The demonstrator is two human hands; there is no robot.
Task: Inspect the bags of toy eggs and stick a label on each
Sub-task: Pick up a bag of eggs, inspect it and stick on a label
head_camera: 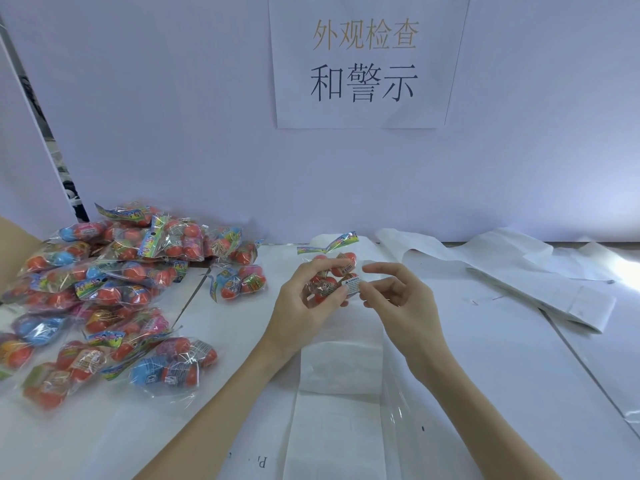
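Holding a clear bag of toy eggs (330, 271) up above the table at the centre of the frame, the left hand (304, 303) curls its fingers round the bag's left side, the thumb lying across the front of the red eggs inside. The bag's printed header card (332, 243) sticks up and to the right above the fingers. A small white label (351, 285) with dark print sits at the bag's right edge, just below the middle. The right hand (398, 299) meets it there: thumb and forefinger pinch the label's right edge, while the other fingers arch loosely above, the uppermost pointing left over the bag. Whether the label is already stuck fast to the plastic cannot be told.

Filling the left side of the frame, a heap of bagged toy eggs (114, 282) lies on the table, red, blue and pink eggs under crinkled clear film with bright header cards. One bag (239, 282) lies a little apart from the heap, between it and the left hand.

White paper covers the table (485, 375). A clear plastic sheet (339, 403) lies under the forearms in the lower centre. Folded white sheets (519, 271) lie at the right, along the back edge. On the pale wall in the upper centre hangs a paper sign (363, 64) printed with large Chinese characters.
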